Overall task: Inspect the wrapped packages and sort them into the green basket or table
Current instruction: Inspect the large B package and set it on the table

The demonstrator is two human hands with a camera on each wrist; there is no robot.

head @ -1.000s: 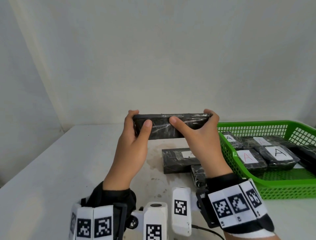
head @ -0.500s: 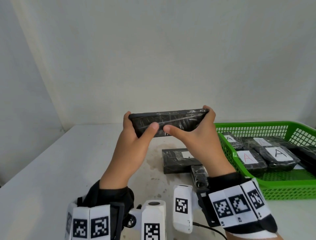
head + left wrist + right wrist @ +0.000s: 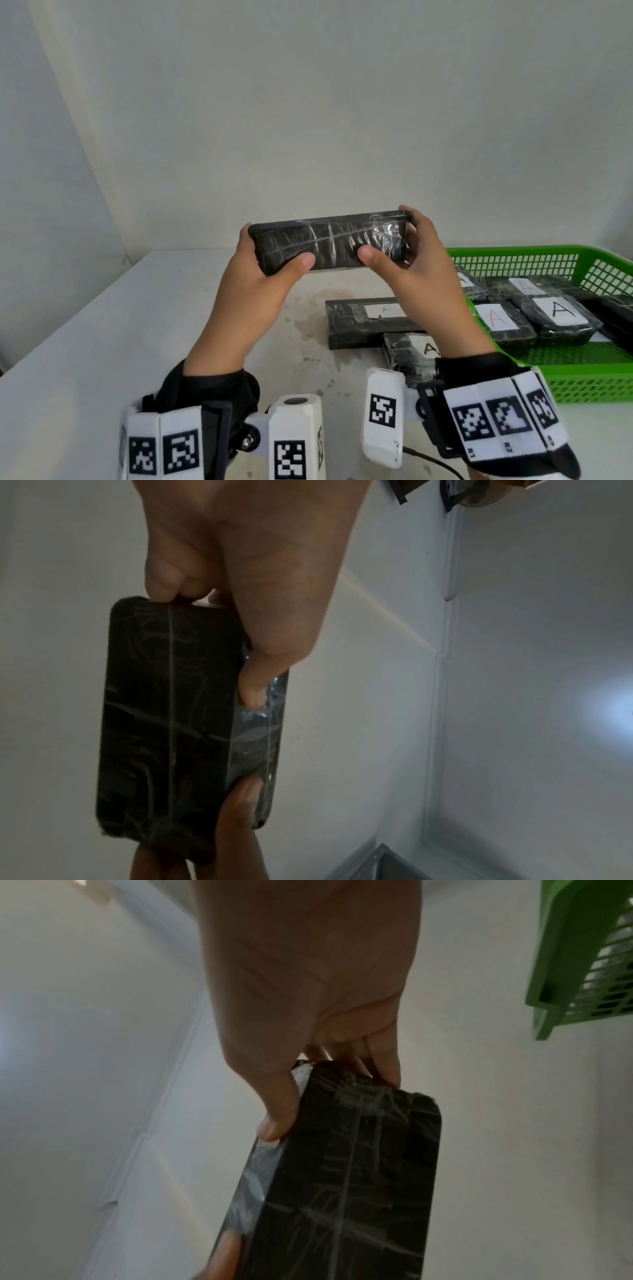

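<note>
A black package wrapped in clear film [image 3: 330,243] is held up level above the table by both hands. My left hand [image 3: 267,270] grips its left end, thumb on the near face and fingers behind. My right hand [image 3: 407,263] grips the right end the same way. The face toward me shows no label. In the left wrist view the package [image 3: 171,723] hangs below the fingers; in the right wrist view the package [image 3: 352,1177] does too. The green basket [image 3: 582,380] at the right holds several black packages labelled A [image 3: 561,310].
Two more wrapped packages lie on the white table: a long one with a small A label [image 3: 363,322] and a shorter one [image 3: 411,353] partly hidden by my right wrist. The basket corner [image 3: 565,988] shows in the right wrist view. A plain wall stands behind.
The package has been tipped in both hands, so its broad film-wrapped face now turns more toward me. The hands stayed at about the same height.
</note>
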